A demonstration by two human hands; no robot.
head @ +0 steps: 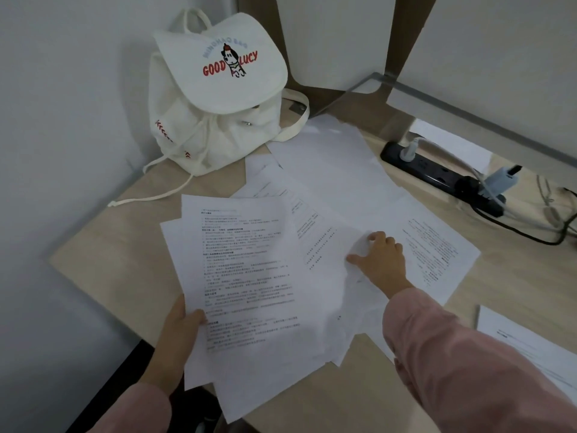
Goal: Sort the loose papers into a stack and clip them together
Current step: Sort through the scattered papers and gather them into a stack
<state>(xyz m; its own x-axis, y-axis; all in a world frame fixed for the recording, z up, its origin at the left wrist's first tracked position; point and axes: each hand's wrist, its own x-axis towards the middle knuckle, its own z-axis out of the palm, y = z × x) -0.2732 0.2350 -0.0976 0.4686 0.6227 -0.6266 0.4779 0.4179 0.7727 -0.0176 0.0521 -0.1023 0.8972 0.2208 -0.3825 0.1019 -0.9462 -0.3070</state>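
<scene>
Several white printed sheets lie fanned across the light wooden desk [103, 260]. My left hand [178, 335] grips the left edge of a small uneven bunch of papers [246, 276], thumb on top, at the desk's near-left edge. My right hand [379, 260] rests on a sheet in the middle of the spread, with fingers bent and the paper crumpled beneath them. More loose sheets [331, 170] lie overlapped behind it, some blank side up. One printed sheet [437, 242] lies to the right of my right hand. No clip is visible.
A white drawstring backpack [212, 98] stands at the back left against the wall. A black power strip [437, 173] with plugs and cables lies at the back right. Another printed sheet [524, 339] lies at the right edge.
</scene>
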